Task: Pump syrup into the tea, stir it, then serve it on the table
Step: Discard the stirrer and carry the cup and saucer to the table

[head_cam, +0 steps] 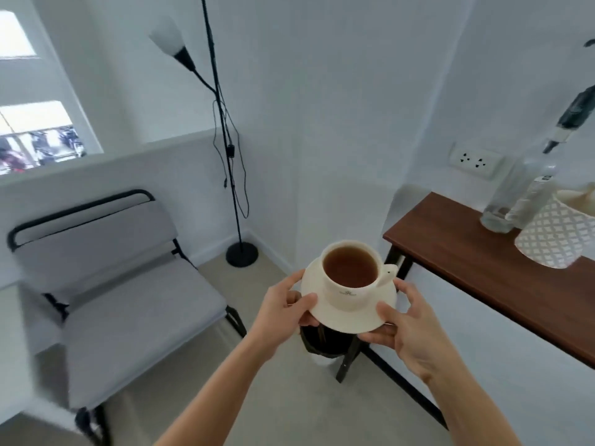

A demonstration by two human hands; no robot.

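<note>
Cream glazed round saucer [349,320] under smooth cup [351,275], amber tea [350,267].

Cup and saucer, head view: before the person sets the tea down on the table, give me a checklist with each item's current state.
1. Both hands on the saucer: left hand and right hand grip opposite rims. Ok.
2. Cup seated upright on the saucer: ok.
3. Tea level below the rim, no spill visible: ok.
4. Free spot on the wooden table: the near left part looks bare; bottles and a patterned pot sit farther right. Ok.
5. Saucer over the table: not ok, it is left of the table's edge, in the air.
6. Syrup added and stirred: cannot tell.
</note>
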